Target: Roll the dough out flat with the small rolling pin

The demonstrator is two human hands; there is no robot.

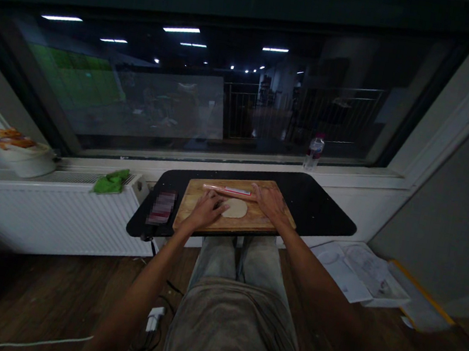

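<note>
A flat, pale round of dough (236, 208) lies on a wooden cutting board (192, 216). Just beyond it, a rolling pin (227, 190) with a red and white label stretches across the board. My left hand (206, 211) rests at the pin's left part, fingers curled against it and thumb close to the dough's left edge. Over the pin's right end lies my right hand (271, 203), fingers bent round it and hiding that end. Both forearms reach in from below.
The board sits on a small black table (321, 213), with a blurred-out flat item (162, 207) at its left. A bottle (314, 151) stands on the windowsill. Left are a radiator (77, 216), a green cloth (111, 181) and a white tub (29, 161). Papers (348, 270) lie right.
</note>
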